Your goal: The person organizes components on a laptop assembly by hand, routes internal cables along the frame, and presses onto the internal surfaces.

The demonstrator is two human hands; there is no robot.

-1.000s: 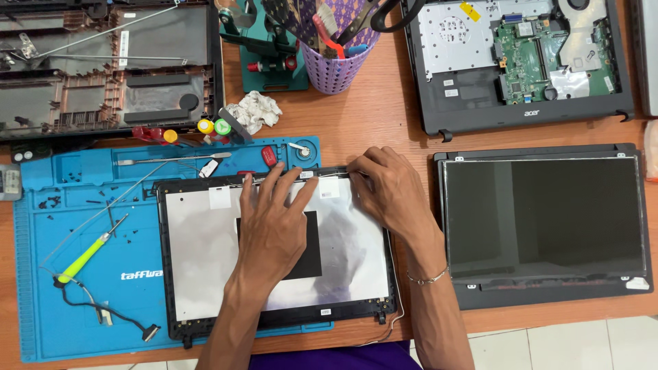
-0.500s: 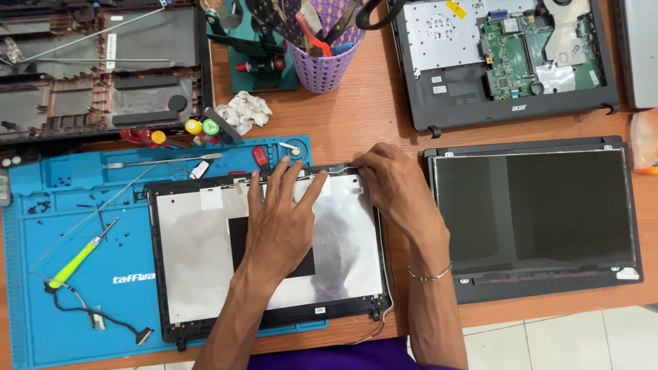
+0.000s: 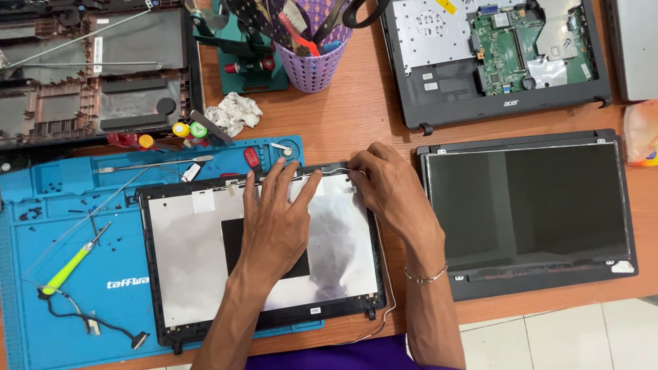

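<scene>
— Two hands on one thing, is that right? Where does it lie?

— Yes. Both of mine are on the laptop lid shell (image 3: 199,260), the black frame with the silver foil inside. It lies flat, face up, mostly on the blue work mat (image 3: 62,205), with its right edge hanging over onto the bare wooden table (image 3: 363,109).

— What is your left hand doing?

— My left hand (image 3: 277,223) lies palm down on the foil, fingers spread and pointing at the top edge. It grips nothing; it just presses flat, fingertips near the upper rim.

— And the right?

— My right hand (image 3: 387,185) sits at the top right corner of the shell, fingers curled in at the rim where a thin white wire (image 3: 329,171) runs along the edge. The fingertips seem pinched on that wire, but I cannot tell for sure, since my knuckles hide them.

— What is around you?

— Just right of the shell lies a bare screen panel (image 3: 528,205), dark and flat. Above that is an opened laptop base (image 3: 493,62) with its green board showing. A purple tool basket (image 3: 312,62) stands near the top middle, a crumpled tissue (image 3: 233,111) beside it. On the mat to the left lies a screwdriver with a yellow-green handle (image 3: 67,268), with small black screws scattered near it.
</scene>
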